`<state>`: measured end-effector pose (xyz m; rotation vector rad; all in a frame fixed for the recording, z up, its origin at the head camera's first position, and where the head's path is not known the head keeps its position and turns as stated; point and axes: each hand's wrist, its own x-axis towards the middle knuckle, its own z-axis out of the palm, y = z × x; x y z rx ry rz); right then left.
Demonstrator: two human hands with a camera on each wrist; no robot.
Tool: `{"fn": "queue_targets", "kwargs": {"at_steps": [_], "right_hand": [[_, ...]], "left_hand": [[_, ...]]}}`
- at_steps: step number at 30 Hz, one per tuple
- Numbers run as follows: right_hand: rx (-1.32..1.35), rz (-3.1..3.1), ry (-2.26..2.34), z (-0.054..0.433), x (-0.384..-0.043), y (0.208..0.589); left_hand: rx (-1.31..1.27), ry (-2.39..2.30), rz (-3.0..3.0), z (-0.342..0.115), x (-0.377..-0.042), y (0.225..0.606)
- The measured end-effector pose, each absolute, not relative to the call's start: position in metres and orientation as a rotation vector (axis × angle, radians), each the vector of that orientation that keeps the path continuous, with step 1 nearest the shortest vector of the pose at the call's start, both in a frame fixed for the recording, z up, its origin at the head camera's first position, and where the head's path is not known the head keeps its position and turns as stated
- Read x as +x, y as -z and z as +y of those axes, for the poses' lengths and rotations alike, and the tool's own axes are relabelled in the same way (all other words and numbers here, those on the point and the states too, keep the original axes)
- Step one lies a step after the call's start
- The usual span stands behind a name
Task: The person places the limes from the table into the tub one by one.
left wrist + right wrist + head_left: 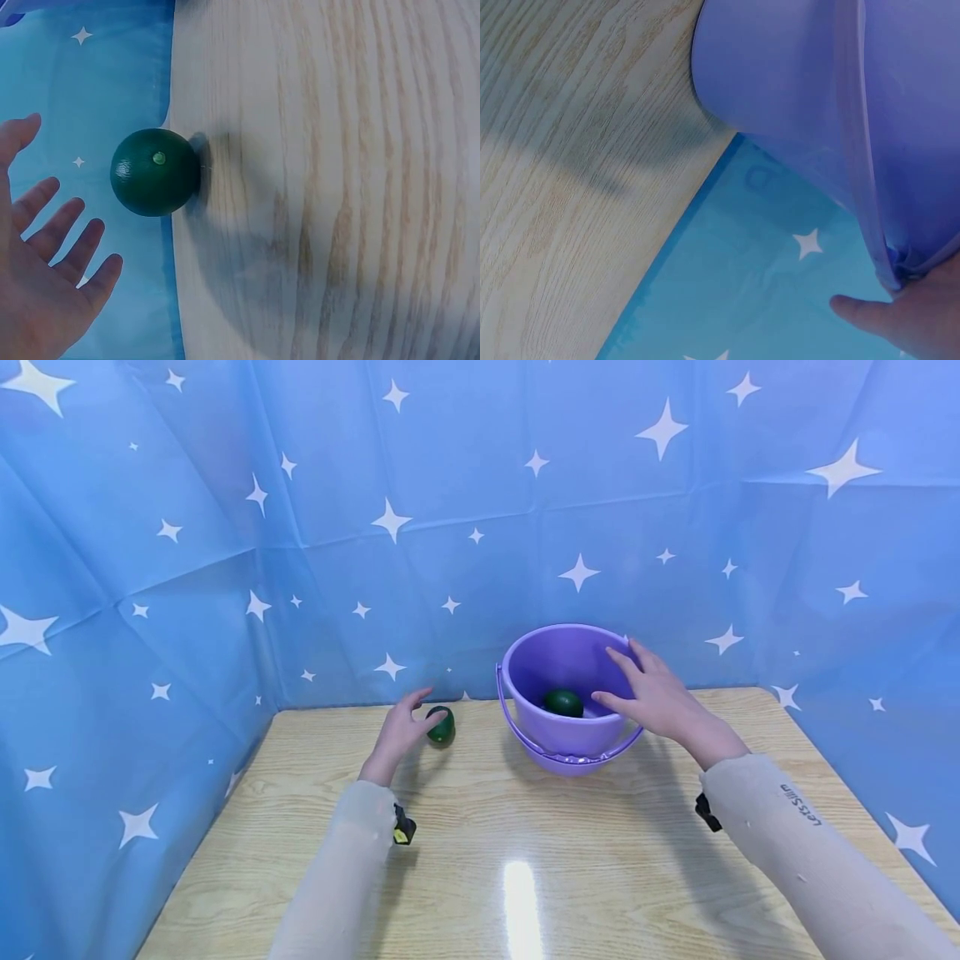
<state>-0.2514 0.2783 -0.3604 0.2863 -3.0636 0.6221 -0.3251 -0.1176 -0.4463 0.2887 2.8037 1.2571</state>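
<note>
A dark green, glossy avocado (441,728) stands near the table's back edge. Beside it on the left is my left hand (396,737), fingers spread; the left wrist view shows a gap between the fingertips and the avocado (154,174). To the right, a purple bucket (558,737) leans with its mouth toward me, its handle hanging across the front. A second avocado (564,702) lies inside. My right hand (663,697) is at the bucket's right rim with fingers extended over the mouth. In the right wrist view, that hand (934,315) is mostly cut off, near the handle joint.
A light wood table (465,827) carries everything, with a bright glare patch in front. Blue cloth (465,443) with white stars hangs behind and along both sides, close to the table's back edge.
</note>
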Motion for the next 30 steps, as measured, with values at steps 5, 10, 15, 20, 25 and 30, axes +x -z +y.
{"fn": "queue_targets", "kwargs": {"at_steps": [5,10,15,20,25,30], "right_hand": [[0.282,-3.066,-0.624,0.278,-0.251,0.36],[0.286,-3.066,-0.623,0.278,-0.251,0.361],[0.295,-3.058,-0.611,0.278,-0.251,0.361],[0.289,-3.059,-0.606,0.279,-0.252,0.36],[0.289,-3.063,-0.613,0.279,-0.252,0.361],[0.291,-3.064,-0.611,0.279,-0.252,0.361]], "left_hand": [[0.275,-1.243,2.798,-0.118,-0.325,0.451],[0.26,-1.221,2.8,-0.118,-0.324,0.454],[0.245,-1.232,2.781,-0.118,-0.324,0.457],[0.241,-1.24,2.781,-0.118,-0.326,0.463],[0.246,-1.234,2.779,-0.118,-0.327,0.466],[0.247,-1.238,2.774,-0.117,-0.326,0.466]]}}
